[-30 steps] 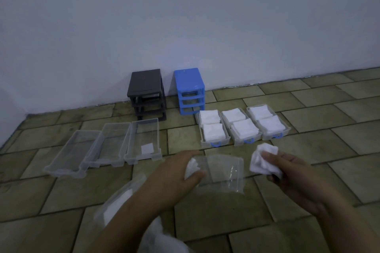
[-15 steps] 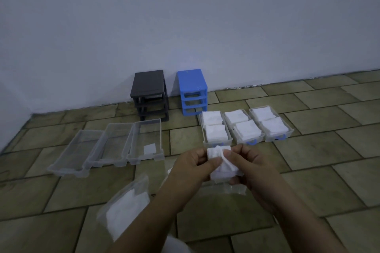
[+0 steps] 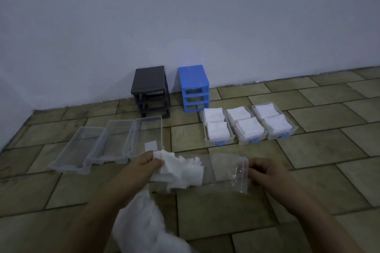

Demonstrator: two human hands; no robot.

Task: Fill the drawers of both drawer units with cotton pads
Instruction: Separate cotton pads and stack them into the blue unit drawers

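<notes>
Presently my left hand (image 3: pixel 144 165) pinches a loose wad of cotton pads (image 3: pixel 181 168) at the mouth of a clear plastic bag (image 3: pixel 226 172), whose far end my right hand (image 3: pixel 265 172) grips with curled fingers, both held above the tiled floor (image 3: pixel 308 150) just before the three clear empty drawers (image 3: pixel 115 141). Being light, soft and easily scattered, the pads are, I judge, best taken as a squared stack pinched across its flat faces; the slippery, limp bag needs a firm hold at its seam.
</notes>
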